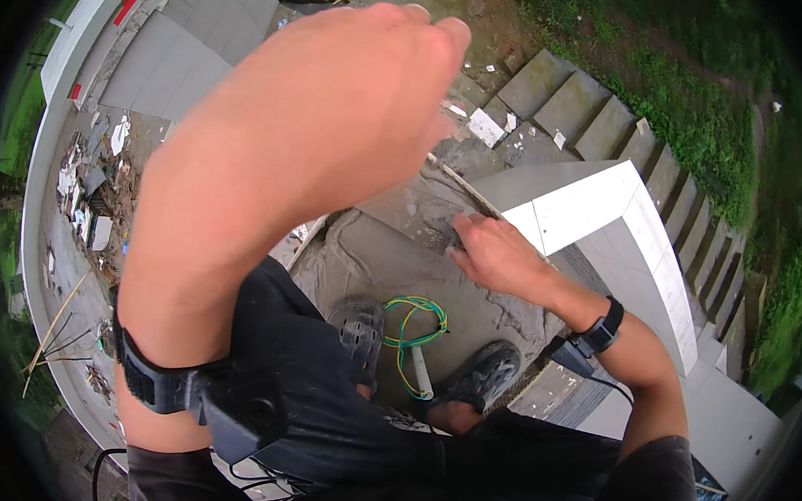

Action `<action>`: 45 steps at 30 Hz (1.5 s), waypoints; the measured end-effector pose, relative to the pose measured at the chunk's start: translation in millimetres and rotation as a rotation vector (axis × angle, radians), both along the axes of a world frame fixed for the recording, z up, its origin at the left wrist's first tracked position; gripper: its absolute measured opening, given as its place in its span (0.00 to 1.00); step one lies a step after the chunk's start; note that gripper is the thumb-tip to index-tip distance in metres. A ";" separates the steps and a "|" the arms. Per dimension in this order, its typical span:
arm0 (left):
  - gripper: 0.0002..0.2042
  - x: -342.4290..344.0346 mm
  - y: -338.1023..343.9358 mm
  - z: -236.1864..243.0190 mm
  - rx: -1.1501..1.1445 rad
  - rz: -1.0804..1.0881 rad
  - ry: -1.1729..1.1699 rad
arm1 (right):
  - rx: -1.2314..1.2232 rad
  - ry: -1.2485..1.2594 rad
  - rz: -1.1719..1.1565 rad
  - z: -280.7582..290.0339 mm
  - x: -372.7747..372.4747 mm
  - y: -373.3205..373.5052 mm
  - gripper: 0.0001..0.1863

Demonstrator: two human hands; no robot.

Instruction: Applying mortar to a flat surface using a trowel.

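My left hand (402,81) is raised close to the camera and large in the view, its fingers curled over and mostly hidden behind its back. Whatever it may hold is out of sight. Lower and to the right, my right hand (500,255) hangs over a grey, mortar-smeared surface (383,249), beside a thin pale edge strip (469,186). Its fingers bend inward, and I cannot make out anything between them. On the surface between my shoes lies a loose coil of green-and-yellow cable (415,320), with a white pipe stub (422,373) standing at its lower end.
My dark clogs (490,371) stand on the grey surface. A white-topped angled wall (597,203) bends along the right, with concrete steps (575,105) and grass (676,111) beyond. Rubble (96,200) lies at the left, inside a curved parapet (42,192).
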State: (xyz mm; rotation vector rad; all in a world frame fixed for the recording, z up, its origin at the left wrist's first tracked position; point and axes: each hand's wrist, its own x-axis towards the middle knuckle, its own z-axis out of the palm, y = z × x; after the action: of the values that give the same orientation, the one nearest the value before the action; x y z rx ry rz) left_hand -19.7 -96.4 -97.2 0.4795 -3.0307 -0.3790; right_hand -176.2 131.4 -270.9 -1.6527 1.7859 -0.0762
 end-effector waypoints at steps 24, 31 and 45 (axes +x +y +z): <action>0.24 -0.4 -12.7 -9.2 -0.116 -0.085 0.064 | 0.236 -0.357 0.207 -88.3 -19.3 -46.8 0.16; 0.24 -1.6 -11.6 -12.5 -0.114 -0.094 0.089 | 0.145 -0.227 0.188 -73.5 -43.9 -74.8 0.16; 0.26 -12.6 -6.8 -7.8 0.055 -0.016 -0.022 | 0.481 -0.120 -0.576 98.7 -130.8 221.5 0.20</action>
State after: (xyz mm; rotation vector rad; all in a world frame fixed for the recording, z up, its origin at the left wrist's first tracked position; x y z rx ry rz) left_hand -32.3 -103.2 -105.0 0.4663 -3.0537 -0.4620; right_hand -307.0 352.8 -172.2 -0.7610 1.9437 -0.0006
